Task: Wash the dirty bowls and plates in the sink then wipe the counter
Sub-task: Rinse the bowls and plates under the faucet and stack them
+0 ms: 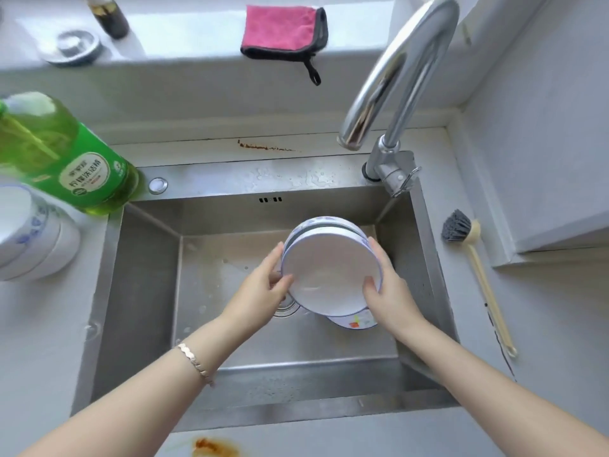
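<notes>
Two hands grip one dish. Your left hand (263, 285) is curled round the left rim of the white round bowl with a thin blue edge (329, 268), thumb lying on its inside. Your right hand (385, 291) clasps the right rim the same way, fingers reaching up behind it. You hold the bowl tilted, its inside facing you, above the basin of the stainless steel sink (138, 291). A second bowl with a blue pattern (329, 222) sits right behind it, touching; whether your fingers hold that one too, I cannot tell. Below, partly hidden, is a white plate with a coloured print (357, 322). An orange-brown stain (211, 446) marks the grey worktop (560, 324) at the sink's near edge. A pink cloth with dark trim (283, 28) lies on the ledge behind.
</notes>
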